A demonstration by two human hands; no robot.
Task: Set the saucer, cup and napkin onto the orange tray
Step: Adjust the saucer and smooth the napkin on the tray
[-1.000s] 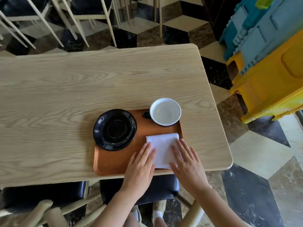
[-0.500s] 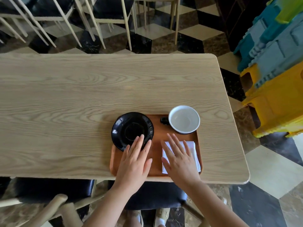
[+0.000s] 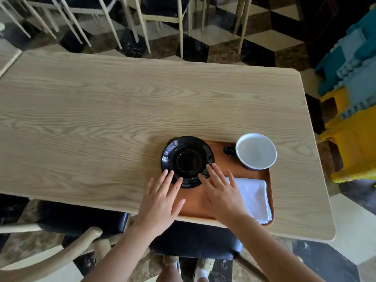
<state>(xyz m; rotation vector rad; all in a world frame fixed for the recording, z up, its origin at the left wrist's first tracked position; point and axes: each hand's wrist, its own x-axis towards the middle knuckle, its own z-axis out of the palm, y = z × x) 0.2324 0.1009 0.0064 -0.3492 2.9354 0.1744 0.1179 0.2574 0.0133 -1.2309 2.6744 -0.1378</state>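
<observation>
The orange tray (image 3: 223, 171) lies near the table's front edge. A black saucer (image 3: 187, 160) rests on the tray's left end and overhangs its left rim. A black cup with a white inside (image 3: 256, 151) stands in the tray's far right corner, its handle pointing left. A folded white napkin (image 3: 254, 197) lies flat at the tray's near right. My left hand (image 3: 162, 202) is flat with fingers spread, fingertips touching the saucer's near left rim. My right hand (image 3: 220, 192) is spread too, fingertips on the saucer's near right rim, palm partly over the napkin.
The wooden table (image 3: 101, 119) stretches far to the left and back. Dark-cushioned chairs (image 3: 81, 218) sit under the front edge. More chairs (image 3: 162, 13) stand beyond the table. Stacked blue and yellow plastic stools (image 3: 354, 98) stand close to the right.
Both hands left the napkin and slid up and left to the saucer's near rim. The camera view shifted, so the tray now appears further right.
</observation>
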